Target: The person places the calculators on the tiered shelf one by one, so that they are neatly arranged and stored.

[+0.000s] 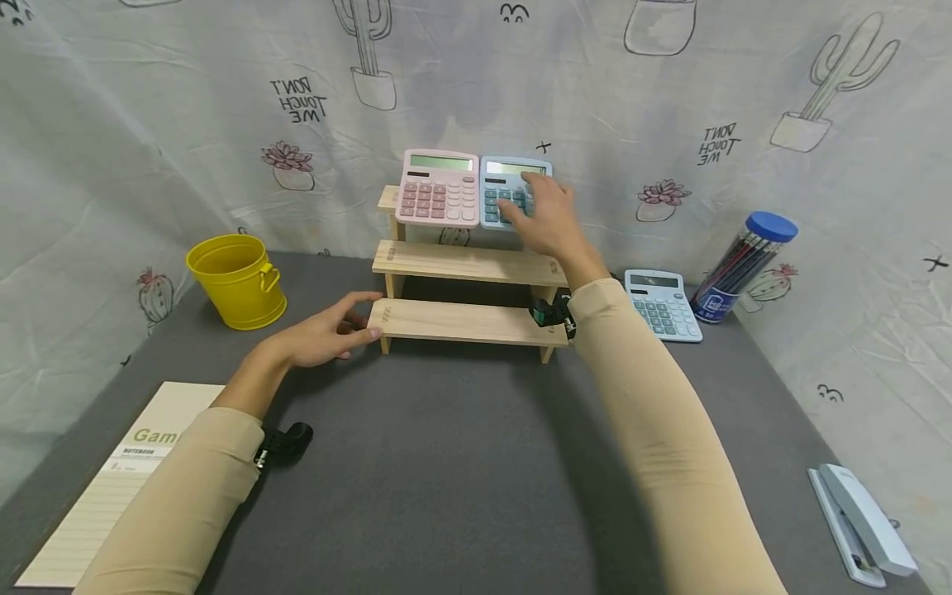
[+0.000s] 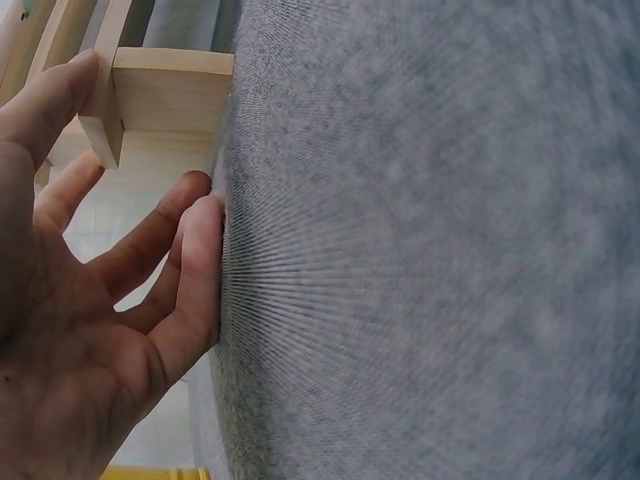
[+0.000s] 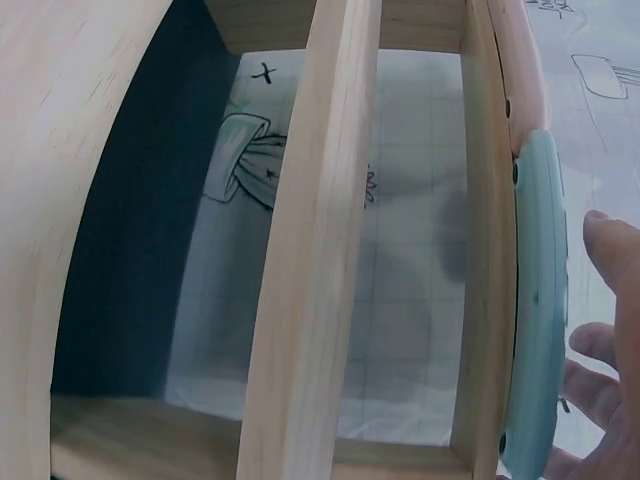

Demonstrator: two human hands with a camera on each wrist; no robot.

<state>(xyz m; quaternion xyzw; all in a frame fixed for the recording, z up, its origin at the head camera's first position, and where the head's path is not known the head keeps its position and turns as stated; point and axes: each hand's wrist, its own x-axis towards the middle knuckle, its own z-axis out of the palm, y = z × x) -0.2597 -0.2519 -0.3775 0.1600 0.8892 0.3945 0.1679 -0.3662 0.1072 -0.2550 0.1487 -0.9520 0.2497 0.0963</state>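
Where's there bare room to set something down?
The grey tabletop between left sleeve and right sleeve, before the wooden stand, is bare; so are the stand's lower two shelves. The top shelf is crowded: pink calculator, blue calculator and right hand.

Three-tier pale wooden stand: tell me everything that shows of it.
The three-tier pale wooden stand is upright on the dark grey tabletop, its grained planks rising like steps toward the back, legs beneath. A pink rectangular calculator and a light-blue rectangular calculator rest side by side on the top tier. The left hand touches the bottom tier's left end.
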